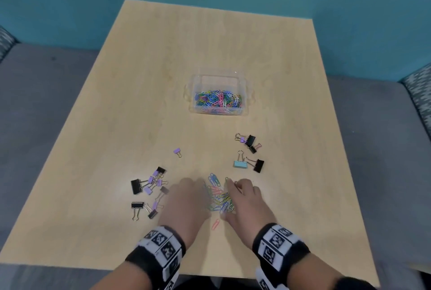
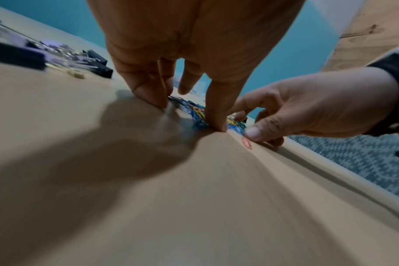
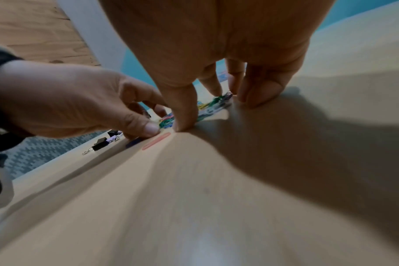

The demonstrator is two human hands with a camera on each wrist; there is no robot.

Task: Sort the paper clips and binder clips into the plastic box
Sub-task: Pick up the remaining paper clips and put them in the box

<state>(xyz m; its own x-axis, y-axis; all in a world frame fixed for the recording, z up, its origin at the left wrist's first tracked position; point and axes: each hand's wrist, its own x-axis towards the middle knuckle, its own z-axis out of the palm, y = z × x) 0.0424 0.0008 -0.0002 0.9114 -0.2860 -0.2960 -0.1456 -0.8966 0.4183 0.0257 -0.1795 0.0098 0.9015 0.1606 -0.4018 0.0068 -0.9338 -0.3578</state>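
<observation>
Paper clips [image 1: 220, 197] lying in a loose pile near of the box [image 1: 219, 80]; left hand [image 1: 186, 205] and right hand [image 1: 247, 203] are bracketing them, fingers curled down, tips pressing the table [image 1: 116, 103]. Binder clips [image 1: 149, 187] sitting left.

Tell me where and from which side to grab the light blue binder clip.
Grip the light blue binder clip by its wire handles, coming from above and the far side. In the head view the blue body lies toward the person and the handles point away toward the box, clear of the black clip to its right. A thumb and finger pinch should probably do.
</observation>
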